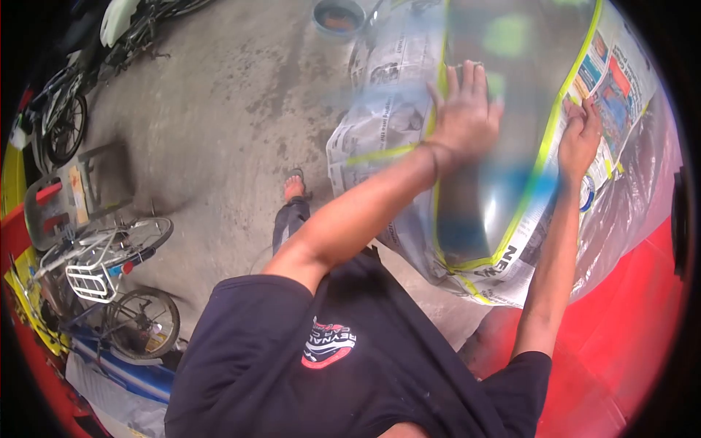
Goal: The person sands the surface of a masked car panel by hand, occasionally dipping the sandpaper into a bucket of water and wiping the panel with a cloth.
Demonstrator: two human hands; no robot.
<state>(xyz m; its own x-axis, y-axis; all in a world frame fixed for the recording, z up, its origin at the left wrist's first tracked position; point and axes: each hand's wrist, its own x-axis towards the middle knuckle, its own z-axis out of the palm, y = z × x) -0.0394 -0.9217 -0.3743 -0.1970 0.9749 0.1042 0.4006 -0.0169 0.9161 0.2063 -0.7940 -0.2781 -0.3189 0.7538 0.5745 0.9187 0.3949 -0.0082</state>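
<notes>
A glossy, grey-toned curved panel (467, 212) is framed by yellow-green masking tape (537, 164), with newspaper (391, 98) around it. My left hand (461, 113) lies on the panel near its left taped edge, fingers stretched out; it is slightly blurred, and whether anything is under the palm is hidden. On the newspaper just outside the right taped edge rests my right hand (580, 139), its fingers loosely bent and apart, with nothing visible in them. Clear plastic sheeting (631, 175) hangs beyond the newspaper on the right.
A dark round tub (339, 16) stands on the stained concrete floor (219, 109) at the top. Bicycles (139, 321) and a worn chair (77, 193) line the left side. A red surface (599, 350) lies at lower right. My foot (293, 187) is beside the panel.
</notes>
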